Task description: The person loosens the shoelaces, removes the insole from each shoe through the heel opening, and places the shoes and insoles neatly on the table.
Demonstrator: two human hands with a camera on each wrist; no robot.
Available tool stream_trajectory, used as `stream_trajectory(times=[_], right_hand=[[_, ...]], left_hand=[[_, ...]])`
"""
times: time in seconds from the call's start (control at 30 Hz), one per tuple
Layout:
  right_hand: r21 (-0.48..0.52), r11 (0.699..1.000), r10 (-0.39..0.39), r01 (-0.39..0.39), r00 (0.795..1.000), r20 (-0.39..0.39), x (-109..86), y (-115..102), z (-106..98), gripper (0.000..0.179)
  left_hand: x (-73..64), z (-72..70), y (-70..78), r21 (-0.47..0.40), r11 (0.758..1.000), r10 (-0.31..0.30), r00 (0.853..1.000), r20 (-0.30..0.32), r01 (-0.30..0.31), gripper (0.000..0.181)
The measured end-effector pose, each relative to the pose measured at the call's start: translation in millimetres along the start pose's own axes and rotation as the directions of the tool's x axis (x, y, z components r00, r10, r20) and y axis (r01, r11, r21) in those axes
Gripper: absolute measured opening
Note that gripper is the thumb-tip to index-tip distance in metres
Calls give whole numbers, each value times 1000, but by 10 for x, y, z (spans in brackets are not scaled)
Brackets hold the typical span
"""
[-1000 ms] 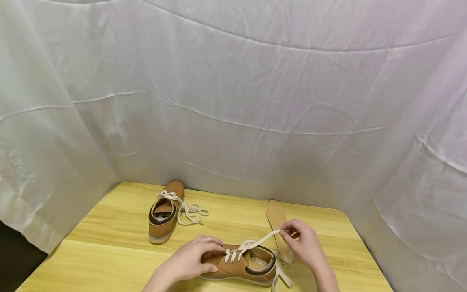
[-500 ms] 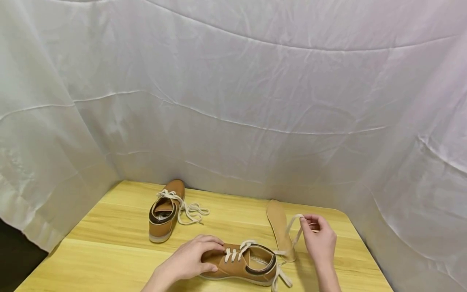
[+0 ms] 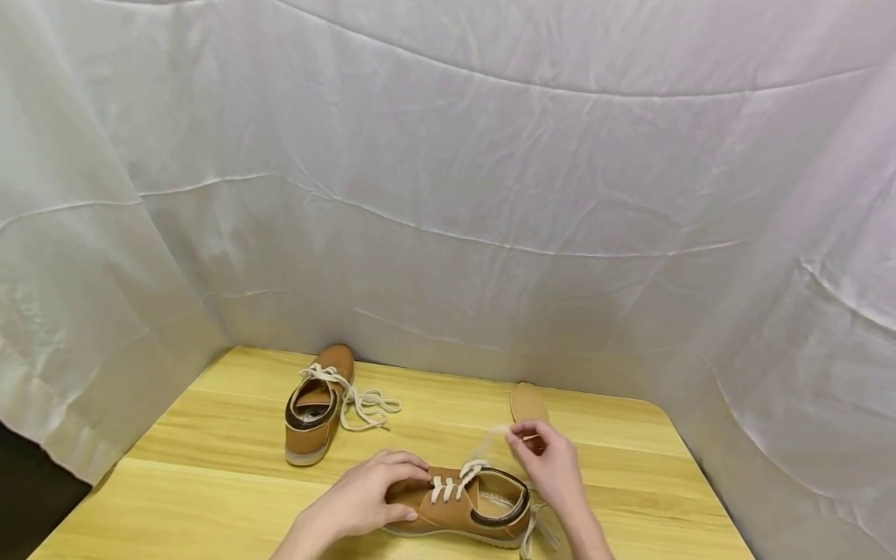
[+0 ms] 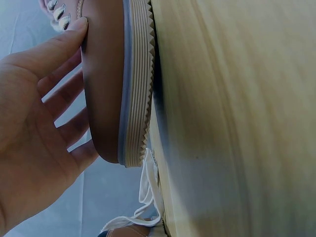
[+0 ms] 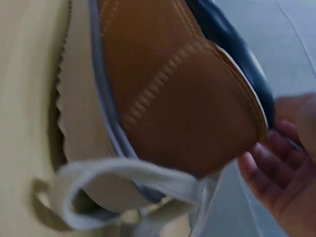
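A brown lace-up shoe (image 3: 448,517) lies on the table with its toe to the left, cream lace crossing its eyelets. My left hand (image 3: 374,490) grips the toe; the left wrist view has the thumb (image 4: 59,47) on one side and the fingers round the other. Over the shoe's opening, my right hand (image 3: 553,467) pinches a cream shoelace (image 3: 488,442), blurred, between thumb and fingertips. In the right wrist view the shoe's heel (image 5: 187,108) fills the middle, a lace loop (image 5: 128,170) beside the sole. The right hand partly hides the tan insole (image 3: 528,400) behind it.
A second brown shoe (image 3: 311,443) stands at the back left, its loose laces (image 3: 371,408) spread to its right. Lace ends (image 3: 535,537) trail at the near shoe's heel. Pale cloth (image 3: 448,194) hangs behind the wooden table (image 3: 210,482) and at its sides.
My right hand first swung right with the lace, drawing it away from the shoe, then came back left over the opening. The left hand and the shoe have stayed put.
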State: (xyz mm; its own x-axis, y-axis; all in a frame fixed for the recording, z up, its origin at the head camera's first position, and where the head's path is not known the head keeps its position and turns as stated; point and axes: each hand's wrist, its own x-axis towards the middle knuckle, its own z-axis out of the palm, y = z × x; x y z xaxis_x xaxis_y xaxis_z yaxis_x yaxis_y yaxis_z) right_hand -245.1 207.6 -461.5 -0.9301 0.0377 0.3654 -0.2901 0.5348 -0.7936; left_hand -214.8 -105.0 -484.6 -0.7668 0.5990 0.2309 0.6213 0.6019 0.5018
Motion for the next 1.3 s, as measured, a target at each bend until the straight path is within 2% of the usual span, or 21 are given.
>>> stream_trajectory(times=[0.13, 0.27, 0.4, 0.53, 0.6, 0.67, 0.73, 0.9, 1.03, 1.17, 1.3], right_hand=[[2, 998, -70, 70, 993, 96, -24, -25, 74, 12], [-30, 995, -90, 98, 977, 196, -21, -22, 28, 13], [-57, 990, -101, 125, 941, 324, -18, 5, -89, 7], [-71, 989, -87, 131, 896, 436, -18, 43, -184, 9], [-82, 989, -67, 121, 874, 482, -20, 56, -203, 9], [-90, 990, -48, 108, 863, 503, -29, 63, -209, 9], [-95, 991, -32, 91, 865, 500, -43, 67, -202, 8], [-105, 992, -16, 70, 894, 449, -106, 74, -188, 6], [-103, 994, 6, 39, 913, 409, -171, 60, -186, 5], [-108, 994, 38, 2, 930, 365, -259, 30, -184, 3], [-103, 993, 93, -64, 948, 305, -378, -14, -158, 7]], left_hand=[[0, -1, 4, -1, 1000, 4, 1000, -3, -4, 44], [-2, -4, 9, -2, 1000, 7, 1000, -5, -7, 44], [-8, -14, 23, -1, 1000, 2, 1000, -3, -2, 44], [-11, -20, 27, -1, 1000, -9, 1000, 4, 9, 44], [-10, -19, 24, 4, 1000, -15, 1000, 7, 15, 44], [-6, -16, 21, 9, 1000, -15, 1000, 8, 15, 44], [-3, -12, 22, 20, 1000, -7, 1000, 4, 7, 44], [1, -18, 74, 64, 998, 2, 1000, -12, -1, 44], [4, -42, 162, 83, 996, -25, 999, -44, 29, 37], [8, -43, 288, 39, 997, -67, 994, -88, 71, 28], [25, -13, 421, -55, 993, -115, 984, -135, 109, 17]])
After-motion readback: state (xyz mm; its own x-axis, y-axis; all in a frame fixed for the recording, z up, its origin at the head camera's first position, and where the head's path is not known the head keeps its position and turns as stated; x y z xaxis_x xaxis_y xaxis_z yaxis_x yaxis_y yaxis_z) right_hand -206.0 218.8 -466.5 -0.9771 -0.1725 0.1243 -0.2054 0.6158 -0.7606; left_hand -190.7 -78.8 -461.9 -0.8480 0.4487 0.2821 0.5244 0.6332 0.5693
